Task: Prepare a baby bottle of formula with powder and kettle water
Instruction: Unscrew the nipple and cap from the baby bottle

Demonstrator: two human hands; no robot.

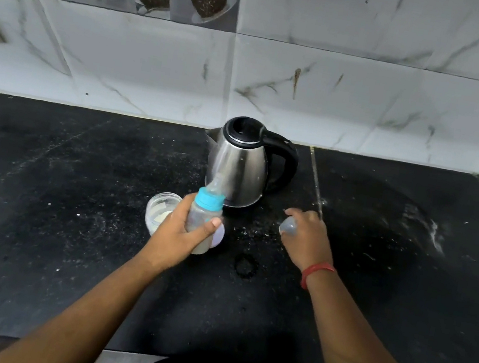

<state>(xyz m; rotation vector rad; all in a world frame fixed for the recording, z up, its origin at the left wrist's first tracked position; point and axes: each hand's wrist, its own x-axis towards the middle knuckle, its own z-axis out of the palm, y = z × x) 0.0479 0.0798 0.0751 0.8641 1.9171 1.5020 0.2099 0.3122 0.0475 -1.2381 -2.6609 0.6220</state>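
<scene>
Left hand (183, 229) is wrapped round the baby bottle (202, 222), fingers & thumb curled on its body, holding it tilted above the dark surface (66, 214). Bottle has a blue ring w/ a clear teat on top; pale liquid shows in the lower part. Right hand (306, 241) is well apart to the right, fingers curled over a small clear cap (288, 227), low over the surface; can't tell if the cap touches it. Steel kettle (239, 165) w/ black lid & handle stands upright just behind the bottle, handle pointing right. A small clear jar (159, 210) w/ white powder inside sits just left of the left hand. White specks lie scattered on the surface between the hands. Red band (316, 273) on the right wrist.
</scene>
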